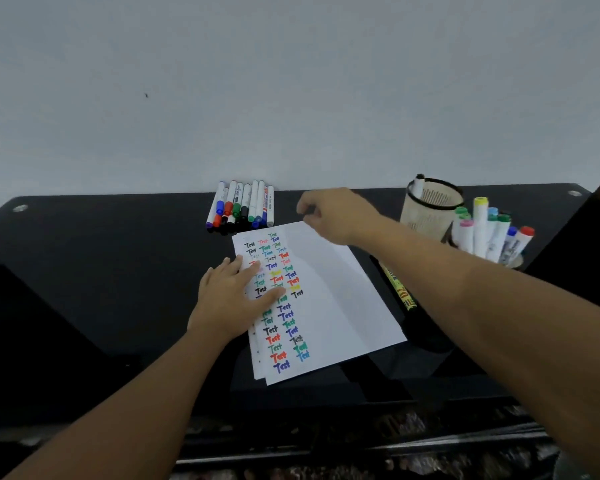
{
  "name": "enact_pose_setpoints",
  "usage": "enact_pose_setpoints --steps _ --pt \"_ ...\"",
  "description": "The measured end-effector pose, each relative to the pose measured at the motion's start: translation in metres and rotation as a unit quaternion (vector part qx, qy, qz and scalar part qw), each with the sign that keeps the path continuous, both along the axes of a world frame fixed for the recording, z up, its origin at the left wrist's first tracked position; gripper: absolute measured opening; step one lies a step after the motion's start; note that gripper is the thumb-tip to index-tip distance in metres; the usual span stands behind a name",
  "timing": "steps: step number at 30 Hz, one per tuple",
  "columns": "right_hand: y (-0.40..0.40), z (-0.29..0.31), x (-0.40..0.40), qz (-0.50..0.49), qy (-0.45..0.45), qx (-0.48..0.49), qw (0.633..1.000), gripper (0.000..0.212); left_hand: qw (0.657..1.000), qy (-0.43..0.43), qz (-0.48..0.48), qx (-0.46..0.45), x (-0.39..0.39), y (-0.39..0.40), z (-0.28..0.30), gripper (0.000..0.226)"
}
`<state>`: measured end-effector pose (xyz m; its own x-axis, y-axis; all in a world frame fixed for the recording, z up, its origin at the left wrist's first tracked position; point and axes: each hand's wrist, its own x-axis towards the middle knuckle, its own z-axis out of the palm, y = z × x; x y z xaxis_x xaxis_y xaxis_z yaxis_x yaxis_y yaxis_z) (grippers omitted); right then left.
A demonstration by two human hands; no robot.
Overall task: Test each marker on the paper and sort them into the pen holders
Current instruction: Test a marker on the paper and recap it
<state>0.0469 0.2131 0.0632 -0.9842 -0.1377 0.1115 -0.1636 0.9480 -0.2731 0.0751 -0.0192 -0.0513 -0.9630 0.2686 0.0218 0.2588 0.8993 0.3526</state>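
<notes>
A white paper sheet [329,299] covered with coloured "Test" words lies on the black table [101,271]. My left hand [232,299] rests flat on the sheet's left side, fingers straight. My right hand [333,213] hovers over the sheet's far edge with its fingers curled; the dark gap between them does not show whether it holds anything. A row of loose markers [243,206] lies just left of that hand at the table's back. A beige mesh pen holder [430,213] holds one marker [418,187]. A second holder [515,260] is packed with several markers [482,230].
A yellow and black marker [397,289] lies on the table just right of the sheet, partly under my right forearm. More sheets lie stacked under the top one. A pale wall rises right behind the table's back edge.
</notes>
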Motion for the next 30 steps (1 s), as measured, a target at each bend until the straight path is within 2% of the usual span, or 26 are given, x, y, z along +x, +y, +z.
enact_pose_setpoints --steps 5,12,21,23,27,30 --pt "-0.02 -0.057 -0.038 0.031 -0.043 0.048 0.997 0.039 1.0 -0.003 0.005 0.01 -0.002 0.0 -0.002 0.093" --pt "-0.037 -0.073 -0.089 0.058 -0.02 0.108 0.992 0.064 1.0 -0.006 0.008 0.007 -0.005 0.001 -0.003 0.091" --pt "-0.034 -0.086 -0.108 0.083 0.029 0.164 0.983 0.04 1.0 -0.013 0.01 0.01 -0.006 0.001 -0.002 0.092" --pt "-0.031 -0.085 -0.108 0.087 0.037 0.161 0.982 0.041 1.0 -0.013 0.009 0.009 -0.006 0.0 -0.002 0.092" --pt "-0.027 -0.081 -0.112 0.099 0.046 0.178 0.978 0.058 1.0 -0.014 0.011 0.008 -0.006 0.001 -0.003 0.091" --pt "-0.027 -0.081 -0.118 0.101 0.044 0.187 0.976 0.055 1.0 -0.013 0.013 0.01 -0.006 0.001 -0.003 0.091"
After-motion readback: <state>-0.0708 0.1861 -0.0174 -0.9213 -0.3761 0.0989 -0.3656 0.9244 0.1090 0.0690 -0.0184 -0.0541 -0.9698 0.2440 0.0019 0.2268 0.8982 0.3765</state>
